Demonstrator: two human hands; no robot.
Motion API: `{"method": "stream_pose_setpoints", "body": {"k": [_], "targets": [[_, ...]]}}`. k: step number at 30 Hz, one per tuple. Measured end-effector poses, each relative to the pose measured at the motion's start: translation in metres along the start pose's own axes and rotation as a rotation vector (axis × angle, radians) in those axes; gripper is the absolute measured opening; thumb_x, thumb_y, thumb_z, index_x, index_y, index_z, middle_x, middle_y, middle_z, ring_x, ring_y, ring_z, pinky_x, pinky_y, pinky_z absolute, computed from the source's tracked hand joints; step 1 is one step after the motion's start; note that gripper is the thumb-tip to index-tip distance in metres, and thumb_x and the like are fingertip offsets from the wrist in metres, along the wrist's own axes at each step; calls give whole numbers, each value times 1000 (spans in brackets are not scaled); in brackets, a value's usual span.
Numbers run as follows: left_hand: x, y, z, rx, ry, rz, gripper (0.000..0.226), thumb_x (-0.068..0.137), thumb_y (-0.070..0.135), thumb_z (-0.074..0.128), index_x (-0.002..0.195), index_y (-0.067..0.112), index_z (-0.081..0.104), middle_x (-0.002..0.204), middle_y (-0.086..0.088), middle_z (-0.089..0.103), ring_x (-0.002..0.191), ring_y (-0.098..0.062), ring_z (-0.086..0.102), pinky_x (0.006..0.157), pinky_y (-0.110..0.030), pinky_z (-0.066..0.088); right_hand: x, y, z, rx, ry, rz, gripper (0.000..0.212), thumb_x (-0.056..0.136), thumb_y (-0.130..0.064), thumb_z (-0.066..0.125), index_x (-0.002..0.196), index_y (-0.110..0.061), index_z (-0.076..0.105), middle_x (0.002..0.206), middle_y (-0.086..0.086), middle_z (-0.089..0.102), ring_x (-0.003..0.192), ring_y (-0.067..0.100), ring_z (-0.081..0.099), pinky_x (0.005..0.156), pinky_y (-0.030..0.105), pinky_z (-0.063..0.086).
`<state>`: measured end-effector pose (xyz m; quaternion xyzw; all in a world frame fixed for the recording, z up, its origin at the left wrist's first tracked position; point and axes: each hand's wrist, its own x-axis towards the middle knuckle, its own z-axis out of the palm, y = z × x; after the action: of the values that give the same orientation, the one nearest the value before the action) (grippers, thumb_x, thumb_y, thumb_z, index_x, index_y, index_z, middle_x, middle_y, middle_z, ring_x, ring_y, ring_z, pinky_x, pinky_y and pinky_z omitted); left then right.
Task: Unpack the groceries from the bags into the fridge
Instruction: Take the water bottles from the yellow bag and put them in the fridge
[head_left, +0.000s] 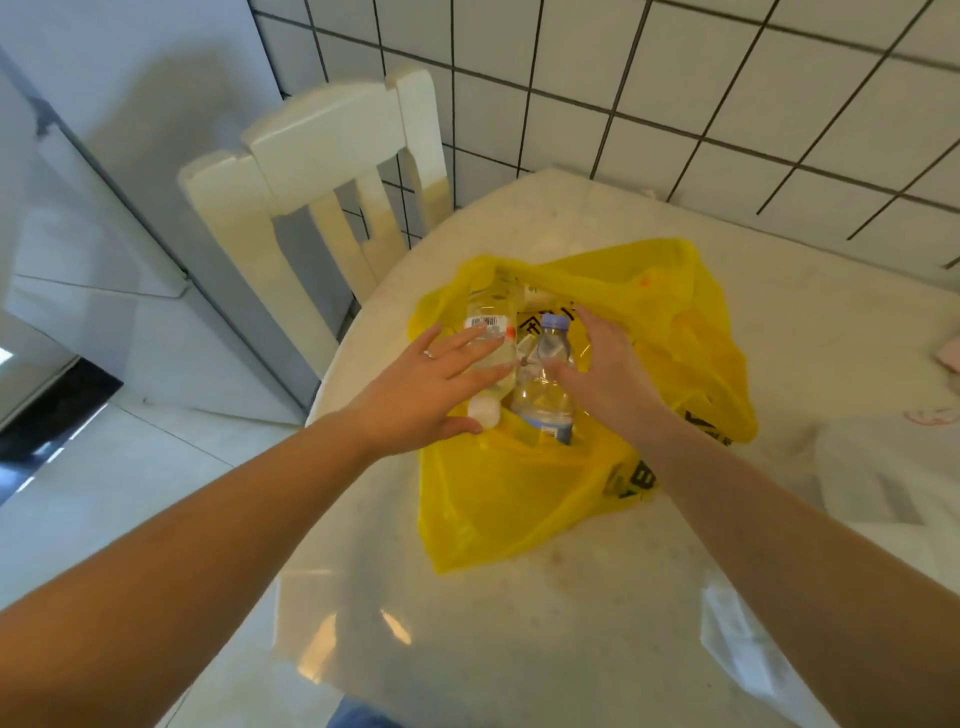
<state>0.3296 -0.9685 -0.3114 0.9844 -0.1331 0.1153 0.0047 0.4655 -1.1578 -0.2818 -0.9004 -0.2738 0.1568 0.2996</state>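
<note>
A yellow plastic bag (519, 499) lies open on the white table (519, 623). Inside it are two clear bottles. The one with a white cap and a barcode label (491, 317) lies on the left. The one with a pale blue cap (551, 358) stands next to it on the right. My left hand (431, 384) reaches over the white-capped bottle with straight fingers that touch its side. My right hand (608, 364) is inside the bag mouth beside the blue-capped bottle, its thumb against the bottle and its fingers spread towards the bag's far wall.
A white wooden chair (322, 171) stands at the table's far left edge. Left of the chair is the grey fridge (104, 156). A white tiled wall (727, 78) runs behind the table. A white bag or cloth (893, 467) lies at the right.
</note>
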Motion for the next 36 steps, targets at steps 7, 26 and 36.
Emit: {"method": "stream_pose_setpoints", "body": {"k": [7,26,36], "targets": [[25,-41,12,12,-93,301,86,69,48,77,139,23,34,148,-10,35,137,-29,31,106,-53,30,16,5,14,172,-110,222,92,75,-45,71,147,-19,20,140,4,44,126,23,45,99,42,42],[55,-64,2,-352,126,157,75,68,29,80,132,26,41,136,-9,51,124,-24,47,92,-38,47,-16,-10,-5,404,111,303,71,70,-12,79,128,-24,40,107,-5,58,92,12,58,68,25,48],[38,-18,-82,-933,442,-603,65,75,23,75,133,24,47,121,12,53,113,-3,47,84,-13,44,-58,-67,-75,430,316,-53,62,70,-17,79,109,-41,39,102,-27,51,92,-14,50,60,0,40]]}}
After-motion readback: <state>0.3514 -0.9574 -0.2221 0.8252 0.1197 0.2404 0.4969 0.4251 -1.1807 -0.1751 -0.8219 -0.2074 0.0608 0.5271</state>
